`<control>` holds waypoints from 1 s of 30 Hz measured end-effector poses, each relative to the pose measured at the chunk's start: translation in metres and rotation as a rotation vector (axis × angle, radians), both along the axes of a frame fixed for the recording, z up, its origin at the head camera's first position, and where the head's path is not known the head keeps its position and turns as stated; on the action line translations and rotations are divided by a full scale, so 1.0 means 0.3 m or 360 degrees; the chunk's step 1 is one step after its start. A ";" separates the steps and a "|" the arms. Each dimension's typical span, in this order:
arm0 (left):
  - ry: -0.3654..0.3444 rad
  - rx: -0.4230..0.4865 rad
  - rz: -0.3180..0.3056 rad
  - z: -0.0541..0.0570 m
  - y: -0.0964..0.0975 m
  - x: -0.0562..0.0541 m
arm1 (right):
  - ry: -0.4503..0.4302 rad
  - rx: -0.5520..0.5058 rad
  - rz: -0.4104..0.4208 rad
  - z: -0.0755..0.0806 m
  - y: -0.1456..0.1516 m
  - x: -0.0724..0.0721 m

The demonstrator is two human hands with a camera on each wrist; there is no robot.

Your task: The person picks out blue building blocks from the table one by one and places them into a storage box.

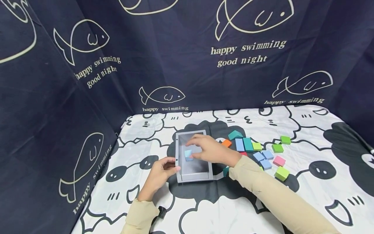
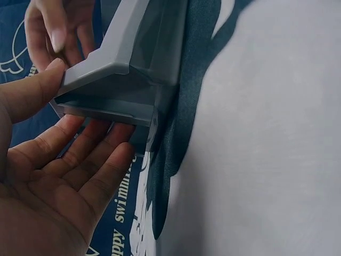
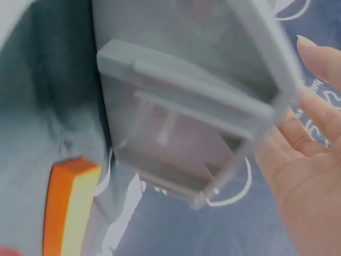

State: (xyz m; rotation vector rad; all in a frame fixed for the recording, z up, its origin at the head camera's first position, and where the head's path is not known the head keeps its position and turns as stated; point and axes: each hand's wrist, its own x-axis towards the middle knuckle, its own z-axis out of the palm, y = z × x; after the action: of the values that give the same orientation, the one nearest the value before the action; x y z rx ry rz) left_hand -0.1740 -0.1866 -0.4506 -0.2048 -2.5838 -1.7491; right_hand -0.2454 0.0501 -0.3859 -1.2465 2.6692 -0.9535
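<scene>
Fingers of the right hand (image 1: 211,149) stand wide apart; those of the left hand (image 1: 159,172) pinch a rim (image 1: 177,146). Beneath spreads a cartoon-print cloth (image 1: 219,211), bearing a grey box (image 1: 196,177) whose left edge is that rim. Coloured blocks (image 1: 258,157) lie scattered to its right. Inside the box, by the right thumb, shows one light blue block (image 1: 188,154); whether they touch is unclear.

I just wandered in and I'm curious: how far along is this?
Done, apparently: one light blue block is in the grey box. In hand: the left hand grips the box's edge; the right hand reaches in over that block. Remaining, probably: the loose blocks on the cloth beside it.
</scene>
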 end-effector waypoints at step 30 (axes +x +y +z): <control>-0.0003 -0.0009 0.0033 -0.003 0.003 0.000 | 0.0130 -0.0049 -0.0386 0.065 0.449 0.140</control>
State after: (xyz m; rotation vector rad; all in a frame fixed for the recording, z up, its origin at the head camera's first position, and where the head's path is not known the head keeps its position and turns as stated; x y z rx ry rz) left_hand -0.1741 -0.1858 -0.4514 -0.1757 -2.5828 -1.7364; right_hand -0.2034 0.1848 -0.3664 -1.0026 2.9316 -0.9933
